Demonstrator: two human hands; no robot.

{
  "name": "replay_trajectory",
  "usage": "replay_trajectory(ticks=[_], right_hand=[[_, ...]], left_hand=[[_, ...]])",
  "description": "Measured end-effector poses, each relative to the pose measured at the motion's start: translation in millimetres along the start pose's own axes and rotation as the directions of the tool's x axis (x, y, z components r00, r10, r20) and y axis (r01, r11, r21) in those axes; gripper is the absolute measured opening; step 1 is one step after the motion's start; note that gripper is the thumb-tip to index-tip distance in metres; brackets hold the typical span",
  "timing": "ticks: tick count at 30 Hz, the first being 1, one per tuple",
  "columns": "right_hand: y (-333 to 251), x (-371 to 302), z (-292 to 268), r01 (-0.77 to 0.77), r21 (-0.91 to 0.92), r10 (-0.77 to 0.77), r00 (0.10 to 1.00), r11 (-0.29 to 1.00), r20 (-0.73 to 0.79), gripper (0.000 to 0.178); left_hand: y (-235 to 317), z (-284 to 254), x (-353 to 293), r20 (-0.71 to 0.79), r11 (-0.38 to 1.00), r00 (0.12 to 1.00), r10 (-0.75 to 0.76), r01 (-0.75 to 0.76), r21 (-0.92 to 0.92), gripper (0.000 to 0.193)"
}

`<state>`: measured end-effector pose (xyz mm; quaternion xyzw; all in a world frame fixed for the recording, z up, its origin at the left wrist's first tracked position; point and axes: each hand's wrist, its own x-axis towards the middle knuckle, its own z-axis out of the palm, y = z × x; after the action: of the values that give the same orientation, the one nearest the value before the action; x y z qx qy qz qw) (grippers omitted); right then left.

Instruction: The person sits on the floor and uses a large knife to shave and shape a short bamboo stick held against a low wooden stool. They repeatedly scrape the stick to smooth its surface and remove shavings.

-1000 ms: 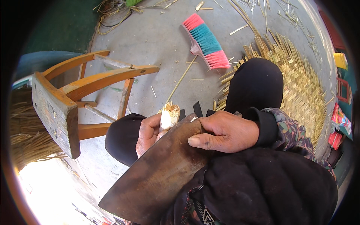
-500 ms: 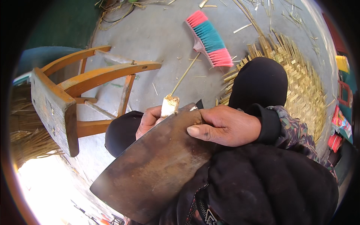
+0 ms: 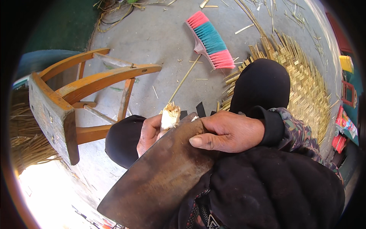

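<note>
My right hand [image 3: 232,131] grips a broad, dark cleaver [image 3: 164,171], its thumb flat on the blade face. The blade slants down to the left across my lap, and its handle is hidden. Behind the blade's upper edge, my left hand [image 3: 148,134] is closed round a pale piece of wood [image 3: 170,116] with a rough, splintered top end. The cleaver covers the lower part of this piece and most of my left hand. Small black strips [image 3: 200,108] stick up between the wood and my right hand; what they belong to is unclear.
An orange wooden stool [image 3: 53,110] lies on its side at the left. Ahead, a pink-and-teal broom [image 3: 211,40] lies on the grey floor. A part-woven mat of split strips [image 3: 309,87] spreads beyond my right knee. Straw bundles [image 3: 32,129] are at far left.
The cleaver's broad end has swung slightly right. The pale wood and my left hand have shifted a little down, and more of the black strips shows. The whole view has moved slightly.
</note>
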<state>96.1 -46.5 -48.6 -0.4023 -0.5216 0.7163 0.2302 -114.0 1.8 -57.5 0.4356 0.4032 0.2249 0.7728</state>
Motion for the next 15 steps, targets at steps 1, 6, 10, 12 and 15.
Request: replay_trajectory(ticks=[1, 6, 10, 12, 15], right_hand=[[1, 0, 0, -0.001, -0.001, 0.001, 1.000, 1.000, 0.004, 0.048], [1, 0, 1, 0.034, 0.017, -0.033, 0.999, 0.999, -0.028, 0.049], [0, -3, 5, 0.031, -0.007, -0.031, 0.996, 1.000, -0.080, 0.051], [-2, -5, 6, 0.026, -0.021, -0.027, 0.995, 0.999, -0.096, 0.051], [0, -9, 7, 0.043, -0.027, -0.046, 0.989, 0.999, -0.138, 0.048]], left_hand=[[1, -2, 1, -0.038, 1.000, 0.999, 0.011, -0.011, -0.008, 0.039], [5, -2, 2, -0.056, 0.999, 0.998, 0.031, -0.030, 0.011, 0.039], [7, -1, -3, -0.038, 0.998, 0.998, 0.047, -0.046, 0.032, 0.039], [6, 1, -5, -0.037, 0.997, 0.998, 0.060, -0.058, 0.042, 0.038], [3, 1, -13, -0.038, 0.997, 0.999, 0.037, -0.035, 0.062, 0.038]])
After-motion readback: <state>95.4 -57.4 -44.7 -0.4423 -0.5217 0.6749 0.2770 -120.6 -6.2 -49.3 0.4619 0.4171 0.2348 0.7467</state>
